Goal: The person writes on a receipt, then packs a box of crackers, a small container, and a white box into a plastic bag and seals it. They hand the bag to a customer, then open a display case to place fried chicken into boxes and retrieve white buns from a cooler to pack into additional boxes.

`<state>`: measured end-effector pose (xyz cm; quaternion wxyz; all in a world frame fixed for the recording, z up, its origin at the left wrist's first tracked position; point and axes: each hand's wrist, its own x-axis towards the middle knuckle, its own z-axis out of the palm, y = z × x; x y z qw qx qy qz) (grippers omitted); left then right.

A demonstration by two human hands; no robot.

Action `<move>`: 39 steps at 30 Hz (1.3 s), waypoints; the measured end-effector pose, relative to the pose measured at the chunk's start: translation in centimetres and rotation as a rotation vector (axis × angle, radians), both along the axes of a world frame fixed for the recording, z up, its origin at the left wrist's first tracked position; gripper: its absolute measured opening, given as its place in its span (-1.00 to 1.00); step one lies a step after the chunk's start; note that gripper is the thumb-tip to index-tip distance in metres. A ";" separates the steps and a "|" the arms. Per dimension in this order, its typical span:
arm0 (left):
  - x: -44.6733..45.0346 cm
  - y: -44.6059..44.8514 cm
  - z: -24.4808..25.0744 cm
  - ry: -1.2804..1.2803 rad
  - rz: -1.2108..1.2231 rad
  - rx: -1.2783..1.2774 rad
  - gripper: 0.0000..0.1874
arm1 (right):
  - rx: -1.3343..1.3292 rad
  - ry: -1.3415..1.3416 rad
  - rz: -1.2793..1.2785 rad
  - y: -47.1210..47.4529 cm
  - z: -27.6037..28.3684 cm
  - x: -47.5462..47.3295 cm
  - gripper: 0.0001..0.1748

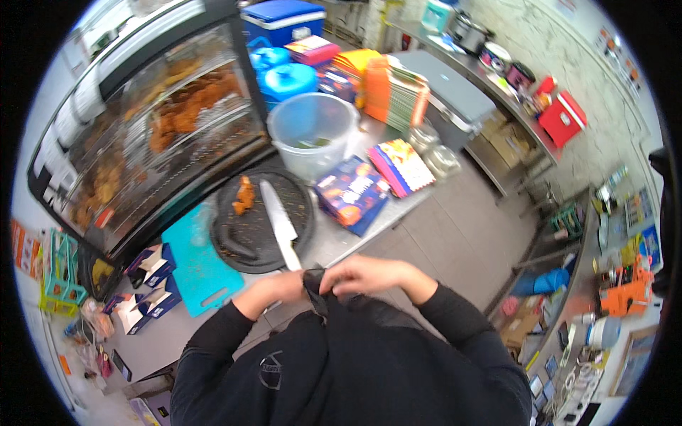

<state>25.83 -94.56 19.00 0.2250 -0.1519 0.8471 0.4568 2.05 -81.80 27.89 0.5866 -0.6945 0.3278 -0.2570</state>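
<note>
In front of my black top [383, 367], my hands meet at chest height. My right hand [367, 274] has its fingers curled onto a piece of black material [314, 290]; whether this is a glove or a cloth is unclear. My left hand [274, 290] is blurred, its fingertips hidden by the same material. Just beyond them, the white handle of a kitchen knife [278, 213] points towards me. Its blade lies on a round black board [245, 239], beside a piece of fried food [244, 196]. A turquoise cutting board [197, 271] lies to the left.
A heated display cabinet [186, 106] with fried food stands at the back left. Open cartons [152, 298] sit near the left. A clear plastic tub [314, 128], a printed box [351, 194] and stacked packaging [397, 96] occupy the counter [373, 229]. Tiled floor [458, 239] lies right.
</note>
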 end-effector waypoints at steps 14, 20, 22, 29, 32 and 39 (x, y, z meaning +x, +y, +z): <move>-17.0 -7.9 14.6 0.434 0.301 -0.080 -0.58 | -0.310 0.867 -0.629 -15.7 -4.8 -32.5 -0.66; -20.0 -14.9 16.3 0.536 0.475 -0.058 -0.62 | -0.574 0.837 -0.687 -32.4 2.3 -35.8 -0.66; -20.8 -16.4 16.3 0.598 0.504 -0.104 -0.63 | -0.705 0.811 -0.712 -39.4 4.3 -37.1 -0.67; -19.1 -16.9 16.3 0.552 0.791 -0.078 -0.67 | -1.067 1.496 -0.809 -63.0 1.1 -45.2 -0.80; -17.1 -15.5 15.5 0.549 0.957 -0.090 -0.68 | -1.150 1.521 -0.656 -66.4 -3.0 -49.7 -0.80; -15.0 -8.2 14.8 0.675 1.221 -0.220 -0.67 | -0.865 1.459 -0.182 -71.6 -1.6 -55.5 -0.83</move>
